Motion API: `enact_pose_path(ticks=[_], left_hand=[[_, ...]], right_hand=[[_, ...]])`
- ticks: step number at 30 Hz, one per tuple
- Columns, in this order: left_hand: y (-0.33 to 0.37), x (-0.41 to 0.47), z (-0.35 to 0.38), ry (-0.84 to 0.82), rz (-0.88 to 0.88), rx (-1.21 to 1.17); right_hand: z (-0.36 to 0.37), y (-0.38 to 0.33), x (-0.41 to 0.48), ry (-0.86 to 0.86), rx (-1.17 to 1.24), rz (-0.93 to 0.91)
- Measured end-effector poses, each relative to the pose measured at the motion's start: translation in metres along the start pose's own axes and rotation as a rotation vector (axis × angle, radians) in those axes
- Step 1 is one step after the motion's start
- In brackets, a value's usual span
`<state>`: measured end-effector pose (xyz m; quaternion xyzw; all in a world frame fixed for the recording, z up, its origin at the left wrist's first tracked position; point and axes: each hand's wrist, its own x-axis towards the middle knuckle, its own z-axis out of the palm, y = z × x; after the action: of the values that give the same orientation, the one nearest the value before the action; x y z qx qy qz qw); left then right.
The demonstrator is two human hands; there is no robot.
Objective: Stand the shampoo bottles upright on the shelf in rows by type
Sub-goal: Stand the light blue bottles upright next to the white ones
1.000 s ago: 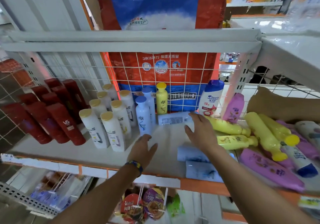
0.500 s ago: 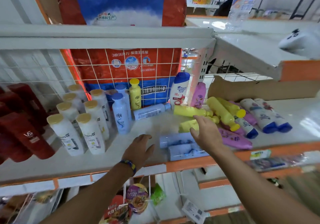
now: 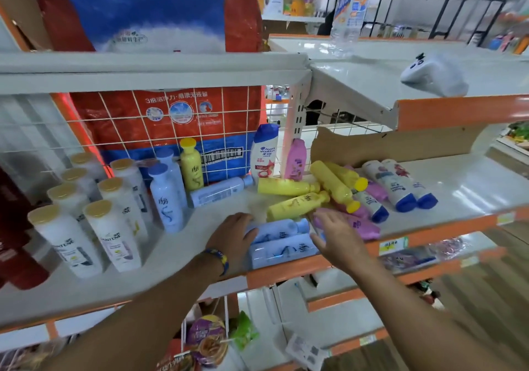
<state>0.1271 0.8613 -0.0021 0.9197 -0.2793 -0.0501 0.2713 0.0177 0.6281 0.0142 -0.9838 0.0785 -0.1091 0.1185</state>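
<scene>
Blue bottles [image 3: 282, 251], two, lie flat at the shelf [image 3: 177, 256] front edge. Left hand [image 3: 232, 236] at one end, right hand [image 3: 336, 240] at the other, fingers loosely apart, gripping nothing (contact unclear). Step: blue row. Next: grasp one, stand it by the upright blues [image 3: 167, 198].

Blue bottles [image 3: 282, 240], yellow bottles [image 3: 297, 201] lying on shelf [image 3: 458, 187].

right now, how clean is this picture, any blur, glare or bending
Head view: middle bottles fairly sharp; left hand and right hand slightly smeared; red bottles at the left edge blurred; shelf edge bows; glare on the top shelf.
</scene>
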Motion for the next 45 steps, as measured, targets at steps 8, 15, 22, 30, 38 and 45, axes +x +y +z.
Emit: enact_pose_path(ticks=[8, 15, 22, 30, 38, 45], left_hand=[[0.026, 0.023, 0.020, -0.021, -0.125, -0.131], [0.039, 0.040, 0.018, -0.134, -0.140, 0.002], [0.045, 0.049, 0.026, -0.222, -0.143, 0.114], [0.042, 0.056, 0.029, -0.269, -0.164, 0.130], [0.029, 0.049, 0.026, -0.249, -0.161, 0.175], [0.009, 0.036, 0.004, -0.169, -0.153, 0.087]], right_hand=[[0.005, 0.014, -0.008, -0.169, -0.078, -0.105], [0.006, 0.014, -0.006, -0.236, -0.040, -0.137], [0.008, 0.021, -0.006, -0.251, -0.032, -0.122], [0.012, 0.023, -0.003, -0.256, 0.004, -0.103], [0.011, 0.024, 0.001, -0.299, 0.008, -0.106], [0.011, 0.020, 0.012, -0.400, 0.000, -0.092]])
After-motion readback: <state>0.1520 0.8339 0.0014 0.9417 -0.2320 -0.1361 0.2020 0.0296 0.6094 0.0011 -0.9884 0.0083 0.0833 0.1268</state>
